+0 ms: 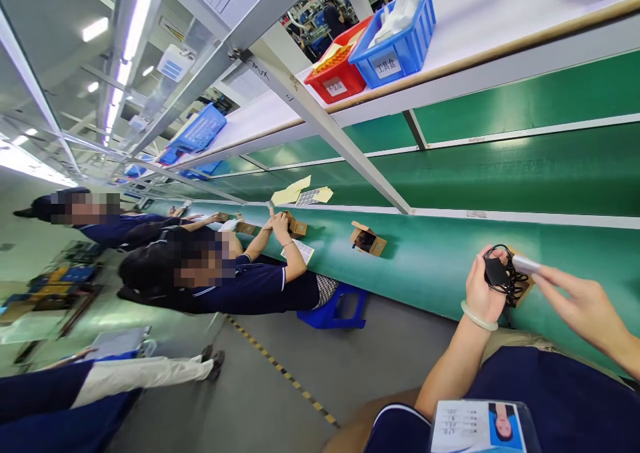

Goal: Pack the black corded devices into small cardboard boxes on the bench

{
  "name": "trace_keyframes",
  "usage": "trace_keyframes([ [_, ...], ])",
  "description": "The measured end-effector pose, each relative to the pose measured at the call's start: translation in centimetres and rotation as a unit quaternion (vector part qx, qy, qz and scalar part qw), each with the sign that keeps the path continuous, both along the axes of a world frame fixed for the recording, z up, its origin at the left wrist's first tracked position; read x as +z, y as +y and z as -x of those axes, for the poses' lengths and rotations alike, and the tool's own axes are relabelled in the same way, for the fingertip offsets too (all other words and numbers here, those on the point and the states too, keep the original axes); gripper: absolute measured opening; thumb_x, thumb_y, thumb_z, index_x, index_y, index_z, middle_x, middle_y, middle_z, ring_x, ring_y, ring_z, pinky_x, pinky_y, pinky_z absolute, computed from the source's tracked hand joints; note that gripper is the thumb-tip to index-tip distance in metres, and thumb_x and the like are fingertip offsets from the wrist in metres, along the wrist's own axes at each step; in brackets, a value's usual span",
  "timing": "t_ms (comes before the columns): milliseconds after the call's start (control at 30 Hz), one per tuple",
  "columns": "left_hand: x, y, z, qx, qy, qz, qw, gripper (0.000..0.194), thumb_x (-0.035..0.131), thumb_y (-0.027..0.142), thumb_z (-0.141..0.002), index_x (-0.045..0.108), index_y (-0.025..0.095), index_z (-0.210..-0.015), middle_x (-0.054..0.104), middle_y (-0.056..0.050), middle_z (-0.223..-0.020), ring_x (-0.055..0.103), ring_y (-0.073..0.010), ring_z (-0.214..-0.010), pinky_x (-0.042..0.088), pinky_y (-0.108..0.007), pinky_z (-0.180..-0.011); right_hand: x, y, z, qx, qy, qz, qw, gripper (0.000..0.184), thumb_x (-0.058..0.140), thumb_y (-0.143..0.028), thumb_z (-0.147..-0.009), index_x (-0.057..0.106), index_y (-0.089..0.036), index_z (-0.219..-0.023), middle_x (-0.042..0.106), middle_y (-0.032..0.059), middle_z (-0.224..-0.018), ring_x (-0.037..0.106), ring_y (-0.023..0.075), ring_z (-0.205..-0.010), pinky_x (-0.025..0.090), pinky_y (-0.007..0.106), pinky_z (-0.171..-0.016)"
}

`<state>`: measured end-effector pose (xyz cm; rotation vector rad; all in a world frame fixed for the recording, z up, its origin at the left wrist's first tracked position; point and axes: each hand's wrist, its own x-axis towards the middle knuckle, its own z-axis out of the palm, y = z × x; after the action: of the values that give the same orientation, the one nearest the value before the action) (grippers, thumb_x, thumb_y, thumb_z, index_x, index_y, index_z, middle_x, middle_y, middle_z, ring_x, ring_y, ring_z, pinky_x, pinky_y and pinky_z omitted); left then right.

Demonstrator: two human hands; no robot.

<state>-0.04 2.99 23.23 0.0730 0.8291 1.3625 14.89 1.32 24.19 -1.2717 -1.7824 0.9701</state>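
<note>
My left hand (486, 285), with a pale bangle at the wrist, is closed on a black power adapter (495, 272). Its thin black cable (515, 285) is coiled in loops beside it. Between the thumb and fingers of my right hand (580, 306) is a small silvery-grey flat piece (525, 264), its end close to the cable loops. What exactly this piece is I cannot make out. Partly hidden behind the cable and both hands, a small brown cardboard box (525, 292) sits on the green bench surface.
An open cardboard box (369, 240) with something dark inside stands further left on the green belt (430, 246). Co-workers (260, 283) sit along it. Yellow sheets (293, 191) lie by the rail. Red (336, 73) and blue bins (395, 46) stand on the upper shelf.
</note>
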Motion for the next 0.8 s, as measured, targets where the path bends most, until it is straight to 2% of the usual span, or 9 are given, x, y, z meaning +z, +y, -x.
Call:
trace_keyframes([
  [100, -0.3, -0.1, -0.2, -0.016, 0.024, 0.006, 1.000, 0.036, 0.053, 0.044, -0.086, 0.061, 0.016, -0.107, 0.062, -0.012, -0.112, 0.058, -0.0215, -0.109, 0.044, -0.034, -0.097, -1.3, -1.6, 1.1, 0.115, -0.088, -0.136, 0.980, 0.039, 0.042, -0.017, -0.092, 0.056, -0.025, -0.128, 0.055, 0.0036, -0.130, 0.051, 0.0217, -0.120, 0.045, 0.039, -0.101],
  [167, -0.6, -0.3, -0.2, -0.020, 0.034, 0.008, 0.999, 0.036, 0.054, 0.045, -0.086, 0.061, 0.017, -0.107, 0.063, -0.011, -0.111, 0.058, -0.0210, -0.109, 0.044, -0.033, -0.096, -2.0, -1.8, 1.8, 0.135, -0.093, -0.132, 0.978, 0.040, 0.038, -0.016, -0.093, 0.057, -0.025, -0.126, 0.056, 0.0041, -0.129, 0.052, 0.0208, -0.119, 0.047, 0.038, -0.099],
  [333, -0.4, -0.7, -0.3, -0.010, 0.006, -0.030, 0.999, 0.034, 0.055, 0.042, -0.085, 0.061, 0.016, -0.106, 0.063, -0.011, -0.107, 0.058, -0.0214, -0.108, 0.044, -0.035, -0.096, -1.1, -0.3, 1.1, 0.104, 0.050, 0.126, 0.985, 0.034, 0.045, -0.036, -0.093, 0.063, -0.022, -0.119, 0.064, 0.0036, -0.116, 0.061, 0.0225, -0.106, 0.051, 0.034, -0.092],
  [400, 0.1, -0.7, -0.3, -0.012, 0.004, -0.032, 0.999, 0.034, 0.053, 0.042, -0.086, 0.060, 0.016, -0.106, 0.063, -0.011, -0.108, 0.057, -0.0225, -0.110, 0.043, -0.037, -0.097, -0.2, -0.2, 0.5, 0.043, 0.080, 0.165, 0.982, 0.039, 0.049, -0.043, -0.091, 0.065, -0.019, -0.116, 0.067, 0.0045, -0.109, 0.063, 0.0240, -0.099, 0.053, 0.033, -0.087],
  [467, 0.4, -0.5, -0.1, -0.012, 0.008, -0.025, 1.000, 0.033, 0.051, 0.042, -0.087, 0.060, 0.016, -0.105, 0.063, -0.012, -0.109, 0.056, -0.0228, -0.112, 0.042, -0.037, -0.099, 0.4, -0.7, 0.2, -0.010, 0.055, 0.137, 0.989, 0.038, 0.052, -0.045, -0.088, 0.067, -0.020, -0.113, 0.070, 0.0039, -0.102, 0.066, 0.0238, -0.091, 0.055, 0.032, -0.081],
  [567, 0.7, -0.5, 0.2, -0.013, 0.002, -0.023, 1.000, 0.032, 0.050, 0.040, -0.088, 0.061, 0.015, -0.105, 0.062, -0.013, -0.111, 0.055, -0.0226, -0.114, 0.042, -0.037, -0.100, 0.5, -1.7, 0.4, -0.025, -0.006, 0.003, 1.000, 0.031, 0.051, -0.035, -0.090, 0.066, -0.022, -0.115, 0.068, 0.0033, -0.108, 0.065, 0.0222, -0.094, 0.054, 0.032, -0.084],
  [633, 0.6, -0.6, 0.4, -0.021, -0.008, -0.027, 0.999, 0.033, 0.049, 0.041, -0.089, 0.060, 0.015, -0.107, 0.062, -0.013, -0.113, 0.055, -0.0224, -0.115, 0.041, -0.036, -0.100, 0.0, -2.2, 0.8, 0.018, -0.057, -0.113, 0.992, 0.033, 0.047, -0.025, -0.091, 0.061, -0.024, -0.121, 0.061, 0.0042, -0.122, 0.060, 0.0219, -0.107, 0.050, 0.035, -0.093],
  [700, 0.5, -0.8, 0.5, -0.027, -0.004, -0.016, 0.999, 0.034, 0.049, 0.041, -0.089, 0.061, 0.016, -0.108, 0.061, -0.013, -0.115, 0.054, -0.0224, -0.116, 0.041, -0.035, -0.100, -0.8, -2.4, 1.4, 0.090, -0.111, -0.179, 0.973, 0.038, 0.043, -0.017, -0.091, 0.056, -0.023, -0.127, 0.055, 0.0051, -0.130, 0.053, 0.0213, -0.118, 0.046, 0.037, -0.098],
  [800, 0.3, -1.1, 0.4, -0.028, 0.015, 0.012, 0.999, 0.035, 0.050, 0.042, -0.088, 0.061, 0.015, -0.108, 0.060, -0.014, -0.117, 0.054, -0.0235, -0.116, 0.042, -0.036, -0.099, -1.7, -2.3, 1.9, 0.130, -0.125, -0.148, 0.972, 0.040, 0.040, -0.014, -0.090, 0.056, -0.024, -0.126, 0.055, 0.0052, -0.129, 0.050, 0.0213, -0.120, 0.046, 0.039, -0.099],
])
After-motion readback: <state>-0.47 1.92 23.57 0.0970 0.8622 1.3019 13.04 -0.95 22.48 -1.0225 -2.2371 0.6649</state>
